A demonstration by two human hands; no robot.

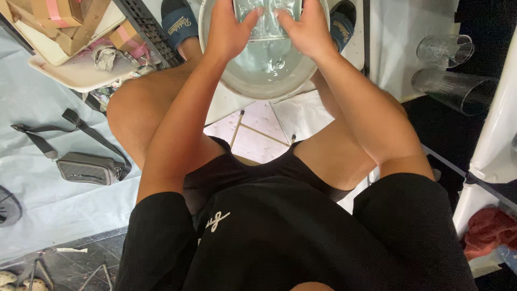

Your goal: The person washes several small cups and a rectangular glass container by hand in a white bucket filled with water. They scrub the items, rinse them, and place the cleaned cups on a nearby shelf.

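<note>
The person sits over a basin point(237, 81) of water on the floor between their feet. Left hand point(229, 29) and right hand point(307, 29) both grasp a clear glass point(267, 21) held in the water (washing, it seems). Turning it calls for a firm wet grip. Its long axis seems to run away from the person; the picture's edge cuts off its far end. More glasses point(444, 49) lie far right.

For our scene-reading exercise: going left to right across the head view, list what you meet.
Grey bag → left hand → clear glass item → right hand → two glasses on their sides
</note>
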